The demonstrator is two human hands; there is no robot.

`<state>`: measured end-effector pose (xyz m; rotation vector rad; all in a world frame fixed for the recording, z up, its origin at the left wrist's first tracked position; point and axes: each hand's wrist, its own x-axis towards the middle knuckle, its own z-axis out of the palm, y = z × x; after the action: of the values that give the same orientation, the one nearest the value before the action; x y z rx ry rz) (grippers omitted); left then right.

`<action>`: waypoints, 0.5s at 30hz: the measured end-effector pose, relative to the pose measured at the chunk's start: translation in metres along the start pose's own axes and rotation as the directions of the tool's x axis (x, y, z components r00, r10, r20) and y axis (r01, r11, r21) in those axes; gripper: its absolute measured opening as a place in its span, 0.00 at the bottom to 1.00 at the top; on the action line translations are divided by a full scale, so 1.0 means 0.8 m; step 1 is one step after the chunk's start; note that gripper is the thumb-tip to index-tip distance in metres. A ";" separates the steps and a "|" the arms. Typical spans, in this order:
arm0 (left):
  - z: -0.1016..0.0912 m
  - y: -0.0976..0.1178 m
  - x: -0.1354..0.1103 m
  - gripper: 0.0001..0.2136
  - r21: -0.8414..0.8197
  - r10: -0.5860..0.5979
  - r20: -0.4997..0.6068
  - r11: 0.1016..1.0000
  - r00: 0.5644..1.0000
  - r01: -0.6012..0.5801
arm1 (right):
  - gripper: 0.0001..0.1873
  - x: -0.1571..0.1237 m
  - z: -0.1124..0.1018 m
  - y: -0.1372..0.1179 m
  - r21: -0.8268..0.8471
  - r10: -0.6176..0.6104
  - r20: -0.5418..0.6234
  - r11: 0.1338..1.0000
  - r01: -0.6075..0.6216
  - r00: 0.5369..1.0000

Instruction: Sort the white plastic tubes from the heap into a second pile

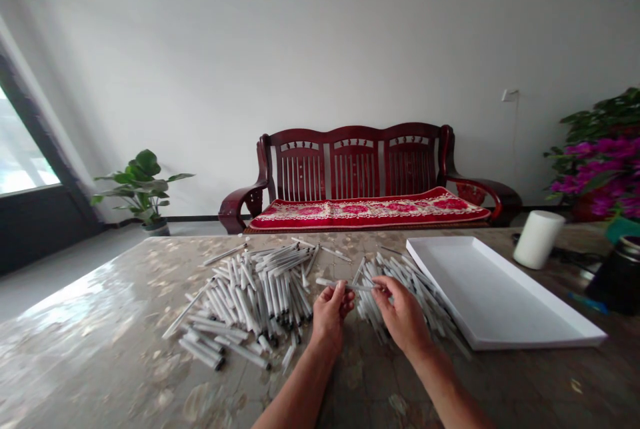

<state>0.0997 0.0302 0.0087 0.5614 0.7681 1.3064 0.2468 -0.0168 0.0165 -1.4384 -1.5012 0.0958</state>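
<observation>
A slim pale pen point(361, 287) is held level above the table between my two hands. My left hand point(331, 314) is closed around its left part, where a whitish end sticks out past the thumb. With thumb and fingertips, my right hand point(400, 312) pinches the pen's right end. To the left of my hands lies a large heap of whitish pens point(245, 295), many with black ends. Under and beyond my right hand spreads another pile of slim greyish pen pieces point(425, 292); their exact kind is blurred.
A shallow white tray point(480, 342) stands right of the piles on the patterned tabletop point(115, 349). Farther right are a white cylinder point(539, 239), a dark container point(620, 275) and purple flowers point(600, 165). Behind the table stands a red wooden bench point(355, 169).
</observation>
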 end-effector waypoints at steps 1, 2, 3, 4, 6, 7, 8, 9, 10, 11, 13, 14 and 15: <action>0.000 -0.001 0.000 0.23 0.005 -0.002 0.004 1.000 1.000 0.002 | 0.15 0.000 0.000 0.001 -0.023 0.016 0.009 1.000 -0.016 1.000; 0.000 -0.001 -0.001 0.23 0.010 -0.002 0.008 1.000 1.000 0.002 | 0.16 -0.001 0.000 0.002 -0.057 0.037 0.019 0.998 -0.036 0.999; 0.000 -0.002 -0.001 0.24 0.015 0.000 0.011 1.000 1.000 -0.001 | 0.18 -0.001 0.001 0.003 -0.093 0.056 0.028 0.994 -0.053 0.998; 0.001 -0.002 -0.001 0.24 0.018 0.004 0.015 1.000 1.000 -0.005 | 0.18 -0.001 0.001 0.004 -0.119 0.065 0.034 0.991 -0.061 0.997; 0.001 -0.001 -0.002 0.24 0.020 0.016 0.016 1.000 1.000 -0.016 | 0.16 -0.001 0.002 0.006 -0.119 0.054 0.033 0.992 -0.050 0.998; 0.001 -0.001 -0.002 0.24 0.016 0.018 0.012 1.000 1.000 -0.019 | 0.15 0.000 0.003 0.007 -0.099 0.040 0.021 0.994 -0.038 0.999; 0.001 0.000 -0.002 0.24 0.011 0.018 0.007 1.000 1.000 -0.018 | 0.14 0.000 0.003 0.007 -0.078 0.027 0.006 0.997 -0.027 1.000; 0.000 0.001 -0.002 0.25 0.007 0.016 0.004 1.000 1.000 -0.016 | 0.14 0.000 0.003 0.006 -0.064 0.021 -0.006 0.998 -0.021 1.000; 0.000 0.001 -0.002 0.25 0.006 0.013 0.002 1.000 1.000 -0.013 | 0.14 0.000 0.002 0.006 -0.063 0.025 -0.012 0.998 -0.025 1.000; 0.000 0.002 -0.002 0.25 0.006 0.011 0.004 1.000 1.000 -0.011 | 0.15 0.000 0.001 0.005 -0.078 0.036 -0.007 0.996 -0.036 0.999; -0.001 0.001 -0.001 0.25 0.015 0.014 0.015 1.000 1.000 -0.014 | 0.17 0.000 0.000 0.005 -0.143 0.070 0.032 0.988 -0.064 0.997; -0.002 0.001 -0.001 0.24 0.021 0.020 0.019 1.000 1.000 -0.020 | 0.18 0.000 0.000 0.005 -0.180 0.086 0.051 0.981 -0.076 0.995; -0.002 0.000 0.000 0.24 0.026 0.025 0.020 0.999 0.999 -0.025 | 0.18 0.000 0.000 0.005 -0.207 0.096 0.062 0.975 -0.081 0.993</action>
<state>0.0981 0.0301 0.0078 0.6061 0.7651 1.3135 0.2495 -0.0160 0.0141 -1.6830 -1.5398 0.0489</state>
